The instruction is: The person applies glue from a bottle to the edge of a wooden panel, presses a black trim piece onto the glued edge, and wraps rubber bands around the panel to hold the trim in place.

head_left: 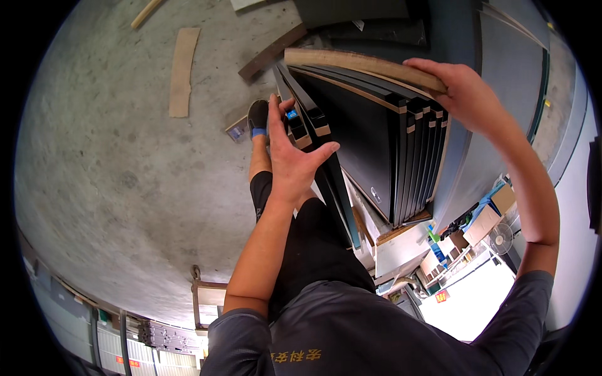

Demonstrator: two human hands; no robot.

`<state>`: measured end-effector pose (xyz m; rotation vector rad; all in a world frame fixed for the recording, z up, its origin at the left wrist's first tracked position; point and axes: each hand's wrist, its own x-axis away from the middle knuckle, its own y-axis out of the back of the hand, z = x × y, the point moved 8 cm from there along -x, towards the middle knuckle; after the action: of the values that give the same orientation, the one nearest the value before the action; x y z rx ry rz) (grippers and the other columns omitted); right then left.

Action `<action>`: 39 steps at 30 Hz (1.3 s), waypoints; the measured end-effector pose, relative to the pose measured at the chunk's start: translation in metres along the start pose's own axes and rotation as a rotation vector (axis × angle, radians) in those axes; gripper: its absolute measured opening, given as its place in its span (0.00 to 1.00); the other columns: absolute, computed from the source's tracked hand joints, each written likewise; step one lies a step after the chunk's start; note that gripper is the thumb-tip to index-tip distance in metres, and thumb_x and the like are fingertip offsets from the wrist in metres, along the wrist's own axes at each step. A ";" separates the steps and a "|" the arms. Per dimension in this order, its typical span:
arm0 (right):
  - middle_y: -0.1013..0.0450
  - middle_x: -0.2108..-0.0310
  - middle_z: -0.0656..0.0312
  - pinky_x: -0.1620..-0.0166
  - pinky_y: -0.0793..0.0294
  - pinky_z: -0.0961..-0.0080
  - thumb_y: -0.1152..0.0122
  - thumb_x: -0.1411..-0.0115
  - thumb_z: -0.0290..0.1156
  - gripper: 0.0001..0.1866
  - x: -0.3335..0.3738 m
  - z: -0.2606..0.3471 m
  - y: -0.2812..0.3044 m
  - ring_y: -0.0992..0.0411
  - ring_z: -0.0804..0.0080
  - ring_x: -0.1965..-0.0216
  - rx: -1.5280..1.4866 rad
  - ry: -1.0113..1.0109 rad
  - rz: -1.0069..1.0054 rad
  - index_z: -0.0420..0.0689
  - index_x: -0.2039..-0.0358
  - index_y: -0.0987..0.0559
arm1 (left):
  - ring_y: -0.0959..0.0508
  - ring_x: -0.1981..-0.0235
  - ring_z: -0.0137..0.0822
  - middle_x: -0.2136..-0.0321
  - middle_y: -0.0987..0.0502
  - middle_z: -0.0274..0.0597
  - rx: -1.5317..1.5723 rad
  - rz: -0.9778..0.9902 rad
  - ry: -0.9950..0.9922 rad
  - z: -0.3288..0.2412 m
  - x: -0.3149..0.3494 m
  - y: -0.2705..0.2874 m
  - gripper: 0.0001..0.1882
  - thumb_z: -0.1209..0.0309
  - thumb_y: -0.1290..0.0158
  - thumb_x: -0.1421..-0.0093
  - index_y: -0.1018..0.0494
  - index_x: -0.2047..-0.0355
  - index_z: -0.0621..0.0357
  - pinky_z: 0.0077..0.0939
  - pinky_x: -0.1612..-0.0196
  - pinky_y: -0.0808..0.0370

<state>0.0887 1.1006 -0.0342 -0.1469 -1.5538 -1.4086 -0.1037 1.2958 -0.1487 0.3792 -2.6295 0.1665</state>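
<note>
Left hand (293, 164): spread wide open, astride narrow dark panels (305, 100); contact unclear
Right hand (471, 97): gripping the right end of a wooden plank (354, 62)
Plank: long, grained, at the black stack's (351, 135) far edge
Stack: flat, thin boards, right of the left hand
Cardboard box (481, 227): near right, contents unclear

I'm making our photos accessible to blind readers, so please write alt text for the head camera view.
A person's right hand curls over one end of a wooden strip atop upright black panels; the left hand is spread at the ends of separate dark panels. A flat tan strip lies on the gray concrete floor.
</note>
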 end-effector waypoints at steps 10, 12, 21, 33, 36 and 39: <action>0.21 0.60 0.54 0.56 0.24 0.69 0.40 0.38 0.22 0.23 0.003 -0.003 -0.007 0.22 0.62 0.61 -0.511 -0.134 -0.092 0.45 0.41 0.27 | 0.31 0.41 0.43 0.42 0.32 0.46 -0.015 0.025 -0.065 -0.009 -0.001 -0.001 0.63 0.78 0.27 0.61 0.53 0.28 0.60 0.33 0.36 0.34; 0.21 0.61 0.54 0.56 0.25 0.71 0.39 0.36 0.26 0.21 0.016 0.002 -0.006 0.23 0.67 0.61 -0.577 -0.162 -0.117 0.41 0.42 0.27 | 0.30 0.42 0.44 0.44 0.30 0.44 -0.159 0.063 -0.163 -0.014 -0.002 0.000 0.60 0.78 0.28 0.61 0.49 0.29 0.58 0.34 0.38 0.33; 0.21 0.65 0.61 0.53 0.24 0.74 0.23 0.51 0.30 0.25 0.163 0.044 -0.122 0.23 0.75 0.64 -1.347 -0.523 -0.360 0.39 0.55 0.24 | 0.28 0.46 0.42 0.47 0.28 0.43 -0.284 0.030 -0.207 -0.029 0.005 -0.003 0.54 0.76 0.27 0.60 0.41 0.32 0.55 0.34 0.43 0.29; 0.26 0.74 0.62 0.75 0.28 0.76 0.31 0.44 0.30 0.21 0.412 0.164 -0.381 0.30 0.77 0.79 -1.901 -1.118 -0.017 0.37 0.52 0.25 | 0.23 0.53 0.29 0.50 0.23 0.40 -0.507 0.339 -0.131 -0.017 -0.009 -0.001 0.31 0.77 0.33 0.44 0.31 0.40 0.63 0.23 0.47 0.26; 0.28 0.74 0.62 0.71 0.27 0.76 0.37 0.47 0.30 0.20 0.422 0.212 -0.431 0.29 0.76 0.77 -1.943 -1.097 -0.004 0.38 0.53 0.24 | 0.24 0.56 0.27 0.55 0.21 0.36 -0.654 0.335 -0.129 -0.041 -0.012 0.001 0.28 0.73 0.33 0.42 0.29 0.42 0.63 0.21 0.50 0.28; 0.27 0.67 0.61 0.62 0.27 0.76 0.40 0.49 0.29 0.25 0.393 0.242 -0.505 0.30 0.75 0.68 -2.136 -0.915 -0.192 0.38 0.49 0.26 | 0.25 0.57 0.27 0.56 0.21 0.36 -0.944 0.363 -0.086 -0.041 -0.009 -0.004 0.28 0.64 0.34 0.40 0.28 0.44 0.62 0.23 0.50 0.29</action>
<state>-0.5756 0.9397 -0.0614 -2.0718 0.1824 -2.6948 -0.0767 1.3012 -0.1167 -0.4166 -2.4890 -0.9540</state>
